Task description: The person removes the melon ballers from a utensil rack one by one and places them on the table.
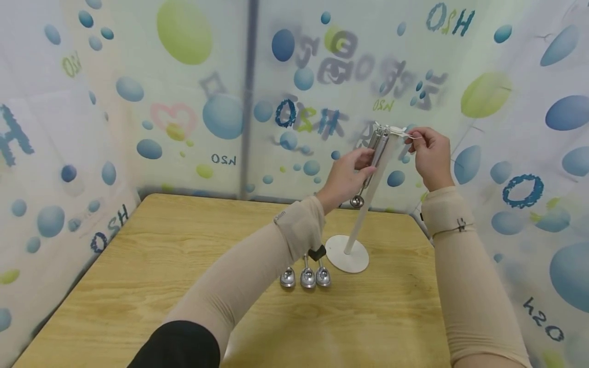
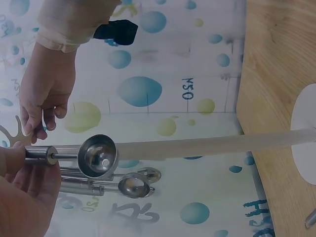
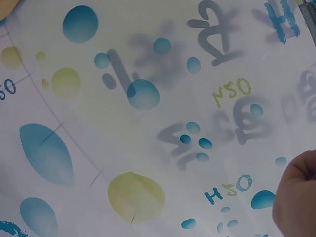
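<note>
A white stand [image 1: 347, 254] rises at a tilt in the head view, with metal-handled scoops [image 1: 375, 138] hanging from its top. My left hand [image 1: 347, 176] grips the handle of one scoop, thumb against curled fingers. In the left wrist view that scoop's round bowl [image 2: 97, 157] shows in front of the pole, with smaller scoops [image 2: 134, 185] behind it. My right hand [image 1: 431, 156] pinches a thin white hook [image 1: 408, 135] at the stand's top. Only part of the right hand [image 3: 298, 195] shows in the right wrist view.
Three metal scoops [image 1: 308, 277] lie on the wooden table [image 1: 368, 327] left of the stand's base, their handles partly hidden by my left sleeve. Printed curtains [image 1: 193, 102] enclose the table at the back and sides.
</note>
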`<state>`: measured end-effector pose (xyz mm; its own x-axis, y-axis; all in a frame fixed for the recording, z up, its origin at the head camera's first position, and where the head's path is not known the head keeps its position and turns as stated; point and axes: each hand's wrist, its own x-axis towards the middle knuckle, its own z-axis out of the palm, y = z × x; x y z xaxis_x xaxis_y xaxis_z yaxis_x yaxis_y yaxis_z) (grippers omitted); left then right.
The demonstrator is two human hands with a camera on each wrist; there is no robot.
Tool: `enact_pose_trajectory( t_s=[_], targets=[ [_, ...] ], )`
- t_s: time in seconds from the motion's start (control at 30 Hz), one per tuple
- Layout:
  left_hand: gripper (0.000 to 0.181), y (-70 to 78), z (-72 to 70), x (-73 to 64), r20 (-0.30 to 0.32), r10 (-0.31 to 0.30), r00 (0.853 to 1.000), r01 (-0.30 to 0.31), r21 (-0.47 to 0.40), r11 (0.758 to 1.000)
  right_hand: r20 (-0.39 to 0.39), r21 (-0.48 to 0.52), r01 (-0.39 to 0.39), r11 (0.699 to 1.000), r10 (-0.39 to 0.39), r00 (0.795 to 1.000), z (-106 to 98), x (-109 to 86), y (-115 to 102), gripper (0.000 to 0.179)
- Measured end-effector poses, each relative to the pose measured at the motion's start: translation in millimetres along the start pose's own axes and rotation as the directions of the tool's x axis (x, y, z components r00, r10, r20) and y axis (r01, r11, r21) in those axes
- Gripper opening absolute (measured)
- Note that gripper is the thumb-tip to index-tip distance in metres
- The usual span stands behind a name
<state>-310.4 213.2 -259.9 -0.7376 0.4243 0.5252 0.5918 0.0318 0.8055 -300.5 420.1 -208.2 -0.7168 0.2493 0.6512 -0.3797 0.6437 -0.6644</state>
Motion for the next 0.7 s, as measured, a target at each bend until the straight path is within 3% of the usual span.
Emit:
enact_pose_trajectory(
  t_s=[0.43, 0.7],
  targets=[
    [0.038, -9.3, -10.1, -5.2, 0.007, 0.029, 1.0, -0.029, 0.013, 0.999, 0.006, 0.071, -0.041, 0.997, 0.041, 0.999, 4.1, 1.0, 1.6, 0.022],
    [0.04, -15.2, -17.3, -6.9, 0.001, 0.007, 1.0, -0.007, 0.012, 1.0, 0.004, 0.054, -0.041, 0.998, 0.041, 0.999, 0.2, 1.0, 2.2, 0.022]
  ],
)
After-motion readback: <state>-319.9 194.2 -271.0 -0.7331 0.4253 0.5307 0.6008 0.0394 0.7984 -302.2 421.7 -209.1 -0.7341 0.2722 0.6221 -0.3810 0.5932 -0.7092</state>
